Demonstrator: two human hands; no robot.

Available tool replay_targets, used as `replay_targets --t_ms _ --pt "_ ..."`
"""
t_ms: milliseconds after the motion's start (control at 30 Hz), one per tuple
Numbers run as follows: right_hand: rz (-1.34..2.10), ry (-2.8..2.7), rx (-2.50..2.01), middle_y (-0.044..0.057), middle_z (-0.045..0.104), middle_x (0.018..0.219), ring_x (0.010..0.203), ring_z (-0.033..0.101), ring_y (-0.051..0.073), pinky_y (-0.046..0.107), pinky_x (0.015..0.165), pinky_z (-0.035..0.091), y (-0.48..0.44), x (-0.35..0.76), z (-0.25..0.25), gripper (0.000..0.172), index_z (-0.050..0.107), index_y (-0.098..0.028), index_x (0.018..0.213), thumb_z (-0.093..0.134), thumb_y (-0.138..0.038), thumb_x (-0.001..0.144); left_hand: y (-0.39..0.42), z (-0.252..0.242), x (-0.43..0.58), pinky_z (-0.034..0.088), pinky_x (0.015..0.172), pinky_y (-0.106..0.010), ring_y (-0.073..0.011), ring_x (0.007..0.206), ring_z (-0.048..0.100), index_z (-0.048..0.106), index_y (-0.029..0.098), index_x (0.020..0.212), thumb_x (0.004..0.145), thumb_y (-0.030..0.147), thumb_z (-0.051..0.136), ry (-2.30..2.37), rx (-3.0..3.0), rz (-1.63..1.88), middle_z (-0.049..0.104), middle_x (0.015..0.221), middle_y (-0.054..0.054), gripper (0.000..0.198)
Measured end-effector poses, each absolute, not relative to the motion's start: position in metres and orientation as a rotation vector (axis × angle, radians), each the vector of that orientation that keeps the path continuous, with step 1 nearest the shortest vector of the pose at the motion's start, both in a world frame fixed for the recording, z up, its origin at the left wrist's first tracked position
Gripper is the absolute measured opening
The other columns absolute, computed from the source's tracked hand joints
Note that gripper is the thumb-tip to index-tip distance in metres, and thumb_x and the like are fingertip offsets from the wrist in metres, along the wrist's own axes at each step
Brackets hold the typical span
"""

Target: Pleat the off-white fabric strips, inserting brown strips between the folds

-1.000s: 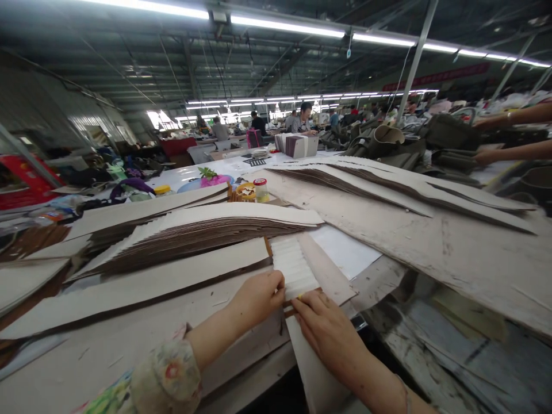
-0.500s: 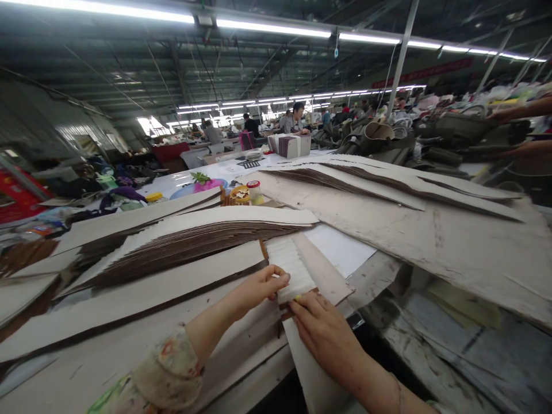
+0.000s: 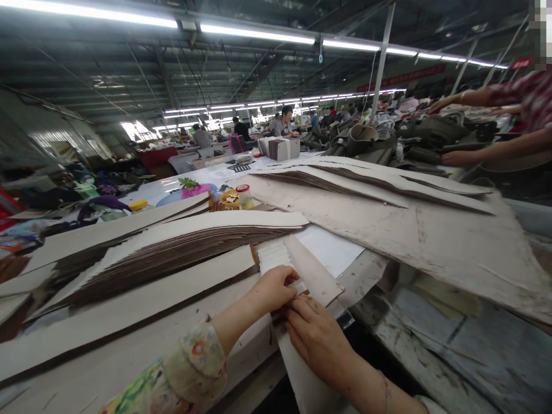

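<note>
My right hand (image 3: 319,336) has its fingers curled over the near end of a small stack of pale ridged strips (image 3: 273,255), beside a long pale strip (image 3: 297,374) that hangs down past the table edge. My left hand (image 3: 276,287) lies across the stack, thumb and fingers pinched together beside the right fingertips. What sits in that pinch is hidden. A brown edge shows at the fingertips. Left of the hands lies a long pale strip with a dark underside (image 3: 142,305). Behind it is a fanned pile of similar strips (image 3: 194,247).
A large pale board (image 3: 362,221) carries more strips (image 3: 345,181). A red-lidded jar (image 3: 245,196) and a yellow tub (image 3: 229,200) stand behind the fanned pile. At the right, a co-worker's arms (image 3: 495,154) reach over dark green material (image 3: 435,138).
My left hand has moved right and closed in against the right fingertips, covering part of the ridged stack. The view has shifted a little, and more of the co-worker at right shows.
</note>
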State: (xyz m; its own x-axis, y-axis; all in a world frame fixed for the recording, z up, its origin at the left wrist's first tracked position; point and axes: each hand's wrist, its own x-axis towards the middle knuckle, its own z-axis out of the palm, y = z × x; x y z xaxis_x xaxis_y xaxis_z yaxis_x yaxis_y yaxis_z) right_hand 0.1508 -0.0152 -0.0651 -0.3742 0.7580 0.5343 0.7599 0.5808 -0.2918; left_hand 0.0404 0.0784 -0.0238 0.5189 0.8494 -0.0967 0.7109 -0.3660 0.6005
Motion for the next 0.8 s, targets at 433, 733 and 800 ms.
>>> replay_targets --t_ms 433,733,800 --pt "0.017 -2.122 -1.174 0.01 0.059 0.097 0.1 0.051 0.022 0.039 0.094 0.04 -0.014 0.152 -0.072 0.021 0.058 -0.013 0.097 0.045 -0.011 0.081 0.07 -0.015 0.042 0.044 0.075 -0.026 -0.0173 0.083 0.057 0.064 0.019 0.086 0.073 0.014 0.048 1.17 2.543 0.19 0.063 0.086 -0.003 0.021" --pt "0.015 -2.044 -1.136 0.009 0.059 0.096 0.098 0.051 0.023 0.04 0.092 0.041 -0.015 0.153 -0.072 0.02 0.057 -0.015 0.097 0.043 -0.014 0.083 0.07 -0.022 0.041 0.043 0.072 -0.025 -0.0163 0.079 0.054 0.064 0.017 0.082 0.079 0.011 0.044 1.056 2.682 0.115 0.059 0.08 -0.004 0.022" --pt "0.031 -2.012 -1.15 0.009 0.057 0.093 0.097 0.05 0.023 0.041 0.089 0.042 -0.016 0.153 -0.072 0.018 0.056 -0.016 0.096 0.043 -0.013 0.083 0.069 -0.026 0.039 0.042 0.069 -0.025 -0.0166 0.076 0.052 0.063 0.017 0.077 0.08 0.013 0.043 1.023 2.733 0.116 0.056 0.076 -0.003 0.021"
